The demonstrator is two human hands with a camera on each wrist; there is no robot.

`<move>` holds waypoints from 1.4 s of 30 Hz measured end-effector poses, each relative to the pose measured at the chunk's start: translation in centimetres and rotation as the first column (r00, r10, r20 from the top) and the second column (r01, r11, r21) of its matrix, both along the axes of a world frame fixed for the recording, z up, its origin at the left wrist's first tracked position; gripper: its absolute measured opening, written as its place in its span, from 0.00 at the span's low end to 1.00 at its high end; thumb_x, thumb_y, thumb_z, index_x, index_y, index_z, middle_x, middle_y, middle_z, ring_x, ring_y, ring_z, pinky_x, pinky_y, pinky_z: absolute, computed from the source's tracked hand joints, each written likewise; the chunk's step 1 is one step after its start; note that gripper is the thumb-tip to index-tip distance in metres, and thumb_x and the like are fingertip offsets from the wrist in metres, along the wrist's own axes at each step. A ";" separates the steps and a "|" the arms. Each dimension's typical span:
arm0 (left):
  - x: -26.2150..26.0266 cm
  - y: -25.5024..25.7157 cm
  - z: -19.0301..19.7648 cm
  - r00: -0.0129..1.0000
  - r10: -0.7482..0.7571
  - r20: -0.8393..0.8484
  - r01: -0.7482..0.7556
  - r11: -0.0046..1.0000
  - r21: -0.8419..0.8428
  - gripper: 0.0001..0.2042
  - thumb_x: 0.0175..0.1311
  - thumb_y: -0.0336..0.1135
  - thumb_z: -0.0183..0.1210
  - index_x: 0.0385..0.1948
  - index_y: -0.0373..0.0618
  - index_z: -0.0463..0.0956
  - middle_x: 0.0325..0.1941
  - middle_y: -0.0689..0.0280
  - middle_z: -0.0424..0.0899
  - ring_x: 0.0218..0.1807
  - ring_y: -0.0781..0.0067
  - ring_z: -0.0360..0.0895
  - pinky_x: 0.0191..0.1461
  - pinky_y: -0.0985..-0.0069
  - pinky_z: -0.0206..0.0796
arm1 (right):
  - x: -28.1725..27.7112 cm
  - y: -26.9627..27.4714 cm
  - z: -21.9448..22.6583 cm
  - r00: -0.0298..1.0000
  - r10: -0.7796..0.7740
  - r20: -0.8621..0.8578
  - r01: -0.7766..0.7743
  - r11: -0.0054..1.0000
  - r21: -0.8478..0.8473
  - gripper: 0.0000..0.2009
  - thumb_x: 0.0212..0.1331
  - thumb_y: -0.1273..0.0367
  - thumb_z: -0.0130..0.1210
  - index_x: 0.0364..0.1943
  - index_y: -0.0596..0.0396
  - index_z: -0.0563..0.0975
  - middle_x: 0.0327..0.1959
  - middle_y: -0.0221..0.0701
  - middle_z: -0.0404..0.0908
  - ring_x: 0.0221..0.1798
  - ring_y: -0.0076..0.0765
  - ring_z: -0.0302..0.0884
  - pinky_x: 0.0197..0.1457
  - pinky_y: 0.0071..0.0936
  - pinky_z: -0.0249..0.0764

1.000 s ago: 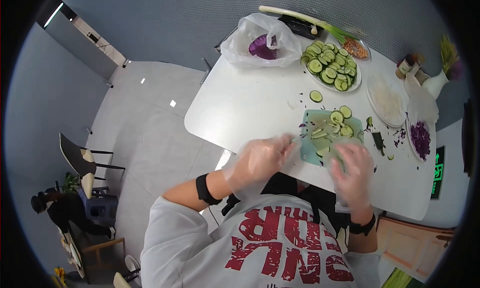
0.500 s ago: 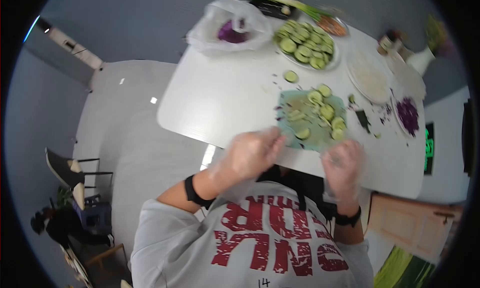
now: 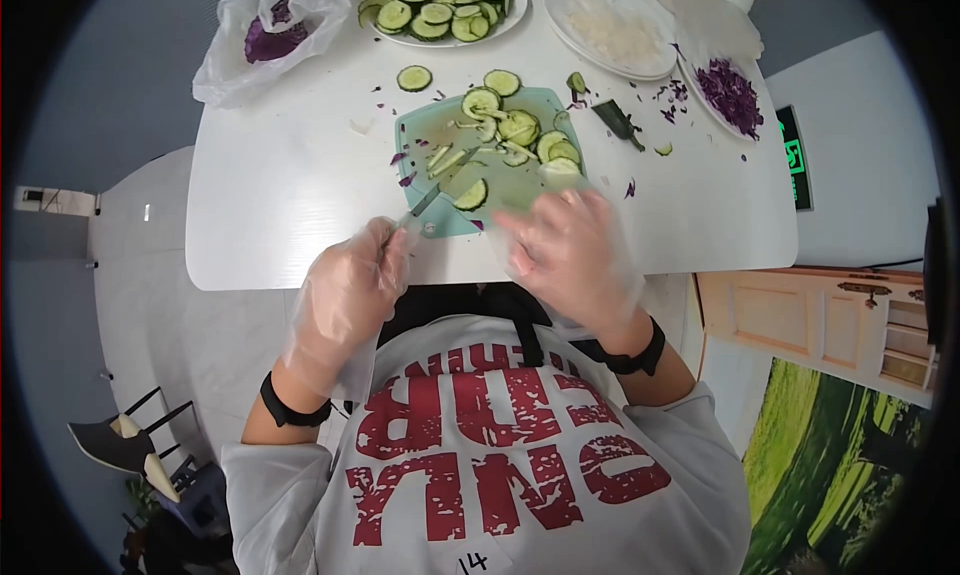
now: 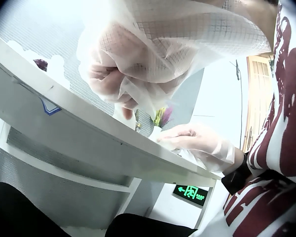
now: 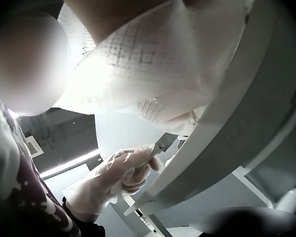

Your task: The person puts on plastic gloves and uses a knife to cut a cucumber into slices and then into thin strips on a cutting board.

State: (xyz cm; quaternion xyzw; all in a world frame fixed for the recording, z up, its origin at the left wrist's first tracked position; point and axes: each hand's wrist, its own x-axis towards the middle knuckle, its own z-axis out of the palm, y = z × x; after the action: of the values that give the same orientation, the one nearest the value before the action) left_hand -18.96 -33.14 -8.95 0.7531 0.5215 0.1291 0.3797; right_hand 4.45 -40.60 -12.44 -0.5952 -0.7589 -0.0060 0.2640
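My left hand (image 3: 345, 285) grips a knife (image 3: 424, 201), whose blade points over the teal cutting board (image 3: 410, 140). In the right wrist view the left hand (image 5: 121, 177) holds the knife handle (image 5: 148, 160). My right hand (image 3: 575, 260), partly blurred, hovers by the board's near right edge, index finger stretched towards the left; nothing is clearly seen in it. A cucumber slice (image 3: 471, 195) lies beside the blade, with several more slices (image 3: 519, 127) and thin strips behind. Both hands wear clear gloves. In the left wrist view, the left hand (image 4: 138, 59) hides the knife.
Behind the board stand a plate of cucumber slices (image 3: 436, 13) and a bag (image 3: 225, 65) with purple cabbage (image 3: 272, 37). On the right are a plate of pale shreds (image 3: 610, 30), shredded purple cabbage (image 3: 730, 97) and a cucumber end (image 3: 615, 121). One slice (image 3: 414, 78) lies off the board.
The head view has shifted, bringing the board nearer the middle. My left hand with the knife sits farther back from the board. Slices have gathered at the board's right side since the first frame.
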 end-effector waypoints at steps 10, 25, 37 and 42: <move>-0.4 -0.2 -2.5 0.988 -0.119 -0.096 0.141 0.954 0.265 0.08 0.73 0.33 0.54 0.33 0.39 0.75 0.14 0.57 0.72 0.17 0.60 0.74 0.24 0.68 0.65 | -0.8 0.8 -0.8 0.995 -0.015 0.102 0.011 0.999 0.041 0.14 0.52 0.62 0.64 0.44 0.46 0.84 0.32 0.26 0.71 0.40 0.35 0.71 0.53 0.38 0.70; 0.2 -0.1 -2.7 0.980 -0.144 -0.138 0.180 0.936 0.304 0.08 0.71 0.32 0.56 0.30 0.41 0.74 0.13 0.54 0.73 0.15 0.56 0.76 0.23 0.64 0.67 | -0.7 1.3 -0.8 0.998 -0.020 0.061 0.018 0.999 0.035 0.14 0.53 0.61 0.63 0.44 0.46 0.83 0.33 0.27 0.73 0.41 0.37 0.72 0.55 0.40 0.69; 0.3 0.3 -2.5 0.956 -0.184 -0.229 0.251 0.917 0.310 0.08 0.68 0.31 0.58 0.29 0.41 0.73 0.16 0.52 0.75 0.20 0.47 0.76 0.24 0.60 0.68 | -0.8 1.6 -1.1 1.000 -0.010 0.026 0.009 0.999 0.040 0.16 0.53 0.62 0.65 0.47 0.44 0.84 0.34 0.27 0.71 0.41 0.37 0.71 0.52 0.40 0.68; 1.1 0.7 -2.2 0.935 -0.208 -0.288 0.307 0.880 0.362 0.06 0.68 0.30 0.58 0.31 0.41 0.73 0.18 0.52 0.76 0.22 0.45 0.77 0.25 0.58 0.68 | -1.1 1.8 -0.9 0.999 -0.031 0.036 0.031 0.999 0.012 0.14 0.52 0.62 0.66 0.44 0.43 0.86 0.35 0.27 0.71 0.42 0.37 0.71 0.54 0.40 0.67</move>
State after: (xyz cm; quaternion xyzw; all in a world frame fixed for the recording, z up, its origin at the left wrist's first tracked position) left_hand -17.85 -32.43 -11.16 0.8877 0.4205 0.0892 0.1650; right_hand 3.35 -38.78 -13.34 -0.6053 -0.7541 -0.0250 0.2534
